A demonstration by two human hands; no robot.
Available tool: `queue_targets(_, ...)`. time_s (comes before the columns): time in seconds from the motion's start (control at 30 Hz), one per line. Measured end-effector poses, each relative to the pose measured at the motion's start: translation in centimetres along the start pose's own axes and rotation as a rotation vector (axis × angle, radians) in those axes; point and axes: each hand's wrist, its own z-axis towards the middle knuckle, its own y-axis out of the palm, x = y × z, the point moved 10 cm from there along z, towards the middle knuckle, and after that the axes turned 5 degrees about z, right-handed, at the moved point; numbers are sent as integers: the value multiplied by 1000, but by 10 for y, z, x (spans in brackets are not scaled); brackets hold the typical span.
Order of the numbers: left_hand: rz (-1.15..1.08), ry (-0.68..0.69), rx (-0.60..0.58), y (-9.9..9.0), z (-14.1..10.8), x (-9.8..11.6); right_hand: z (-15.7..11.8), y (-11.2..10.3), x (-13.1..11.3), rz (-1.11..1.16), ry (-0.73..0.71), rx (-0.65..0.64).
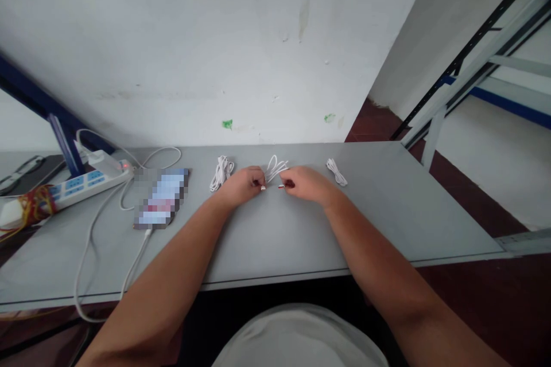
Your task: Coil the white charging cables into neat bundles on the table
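Note:
Between my two hands lies a loosely looped white cable [275,167] on the grey table. My left hand [247,183] pinches one small white connector end of it. Its other end, with a bit of red on the tip, is pinched in my right hand [303,182]. The two ends point toward each other with a small gap between them. A bundled white cable [222,172] rests just left of my left hand, and a second white cable bundle [336,172] lies to the right of my right hand.
On the left, a phone [161,198] is plugged into a white charging cable [136,261] that hangs over the front edge. Behind it is a power strip [86,183] with a charger [103,163]. A white wall [258,57] rises behind the table [387,206]; metal racking [434,132] stands right.

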Motion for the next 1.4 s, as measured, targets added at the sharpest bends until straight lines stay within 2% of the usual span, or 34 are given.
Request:
queue_targets(0.13,-25,-54,50,-2,0,-8,-1,-5,3,35,23,46)
queue_targets(0.3,-170,-310,136,-3,-5,-42,-1,-12,15,114,94,127)
queue_targets(0.4,-244,-399,139,0,-6,-55,-1,-14,20,181,115,143)
queue_targets(0.67,-275,-411,117,3,-5,-58,-1,-10,31,274,173,68)
queue_targets(0.9,-269,-390,122,2,-4,-56,-1,-7,42,261,214,42)
queue_targets(1.2,-271,-371,121,1,-4,-52,-1,-1,45,299,204,-5)
queue_targets(1.4,-259,-371,111,1,-5,-48,-1,-10,33,192,159,37)
